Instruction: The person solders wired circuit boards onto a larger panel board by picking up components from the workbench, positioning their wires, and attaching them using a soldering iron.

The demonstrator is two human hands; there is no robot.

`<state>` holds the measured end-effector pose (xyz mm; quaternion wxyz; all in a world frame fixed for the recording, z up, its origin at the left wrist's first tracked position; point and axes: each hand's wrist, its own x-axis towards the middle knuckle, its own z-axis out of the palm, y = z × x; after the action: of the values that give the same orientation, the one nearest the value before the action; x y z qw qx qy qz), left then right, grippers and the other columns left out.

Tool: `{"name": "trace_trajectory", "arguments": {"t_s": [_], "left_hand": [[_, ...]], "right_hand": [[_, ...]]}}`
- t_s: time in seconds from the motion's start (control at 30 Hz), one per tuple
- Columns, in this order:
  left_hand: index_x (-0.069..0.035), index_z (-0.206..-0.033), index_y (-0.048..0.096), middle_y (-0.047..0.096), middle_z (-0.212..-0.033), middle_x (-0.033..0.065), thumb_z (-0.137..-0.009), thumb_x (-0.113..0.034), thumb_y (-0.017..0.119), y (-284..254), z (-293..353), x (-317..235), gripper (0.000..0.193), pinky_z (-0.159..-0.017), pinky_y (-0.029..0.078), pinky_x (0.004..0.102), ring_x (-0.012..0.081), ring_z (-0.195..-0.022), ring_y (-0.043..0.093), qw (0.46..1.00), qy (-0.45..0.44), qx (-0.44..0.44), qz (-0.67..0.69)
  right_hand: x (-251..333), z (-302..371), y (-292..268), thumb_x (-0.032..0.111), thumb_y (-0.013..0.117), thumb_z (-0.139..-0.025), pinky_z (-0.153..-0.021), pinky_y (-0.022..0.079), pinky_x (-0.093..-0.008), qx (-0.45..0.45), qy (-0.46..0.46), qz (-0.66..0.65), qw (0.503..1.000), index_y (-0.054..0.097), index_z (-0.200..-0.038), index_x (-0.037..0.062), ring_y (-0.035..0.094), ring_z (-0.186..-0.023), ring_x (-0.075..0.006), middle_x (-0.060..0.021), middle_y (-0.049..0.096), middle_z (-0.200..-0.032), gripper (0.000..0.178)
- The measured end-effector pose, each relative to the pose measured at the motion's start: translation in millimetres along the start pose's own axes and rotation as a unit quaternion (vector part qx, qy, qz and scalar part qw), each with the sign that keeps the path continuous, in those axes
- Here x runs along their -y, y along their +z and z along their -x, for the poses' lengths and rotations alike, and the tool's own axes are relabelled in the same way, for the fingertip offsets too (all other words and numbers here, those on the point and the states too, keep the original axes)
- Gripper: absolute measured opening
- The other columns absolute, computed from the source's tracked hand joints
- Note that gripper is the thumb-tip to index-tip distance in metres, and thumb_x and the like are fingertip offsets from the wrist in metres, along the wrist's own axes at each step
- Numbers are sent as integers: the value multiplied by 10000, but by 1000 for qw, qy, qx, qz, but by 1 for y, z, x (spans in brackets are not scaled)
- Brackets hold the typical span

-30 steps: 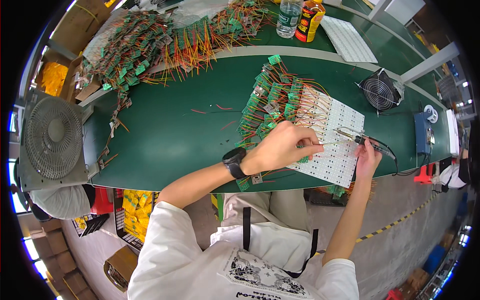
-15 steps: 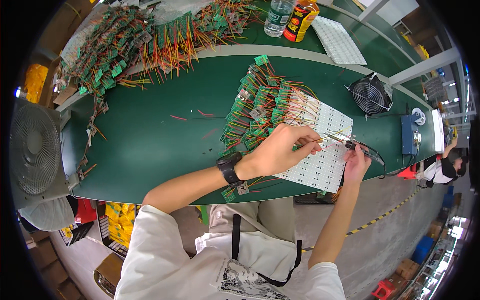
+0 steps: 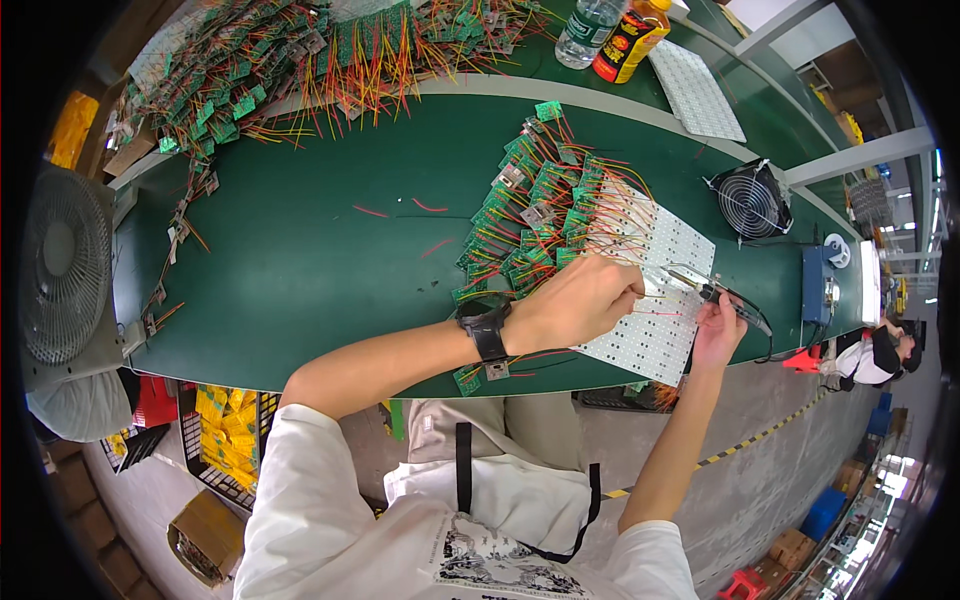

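My left hand [image 3: 585, 300], with a black watch on its wrist, is over a white perforated panel [image 3: 640, 345]. Its fingers are pinched together, and thin red and yellow wires [image 3: 662, 313] stick out beside the fingertips. My right hand [image 3: 718, 335] is closed round the dark handle of a soldering iron [image 3: 710, 292]; its metal tip points left over the panel, close to the left fingertips. Green circuit boards [image 3: 540, 215] with red and yellow wires lie in overlapping rows along the panel's left side, some wires reaching onto it.
A large heap of wired boards [image 3: 230, 80] covers the back left. Behind the panel stand a bottle of water [image 3: 588, 35], an orange-capped bottle [image 3: 630, 42] and another white panel [image 3: 697, 90]. A small black fan [image 3: 750, 203] and a blue soldering station [image 3: 817, 285] stand right.
My left fingers have curled in and turned more downward over the panel. The iron's tip stays near them. The whole view has shifted slightly.
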<state>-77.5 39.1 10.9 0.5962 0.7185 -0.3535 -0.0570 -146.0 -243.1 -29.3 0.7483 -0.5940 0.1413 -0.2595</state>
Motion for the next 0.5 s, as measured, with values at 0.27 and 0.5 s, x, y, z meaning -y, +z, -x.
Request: {"name": "trace_trajectory", "arguments": {"t_s": [0.27, 0.5], "left_hand": [[-4, -805, 669, 665, -752, 152, -814, -101, 646, -6, 0, -29, 100, -561, 496, 370, 282, -632, 650, 996, 34, 35, -73], [-60, -753, 595, 559, -713, 60, -777, -125, 609, 10, 13, 8, 71, -492, 492, 367, 218, -585, 632, 920, 151, 21, -362]], "right_hand": [[2, -3, 1, 76, 632, -880, -477, 437, -275, 2, -10, -5, 1000, 611, -1012, -51, 571, -578, -135, -104, 664, -848, 185], [1, 1, 1, 78, 637, -879, -478, 435, -281, 11, -3, -4, 1000, 628, -993, -49, 577, -580, -136, -97, 665, -843, 171]]}}
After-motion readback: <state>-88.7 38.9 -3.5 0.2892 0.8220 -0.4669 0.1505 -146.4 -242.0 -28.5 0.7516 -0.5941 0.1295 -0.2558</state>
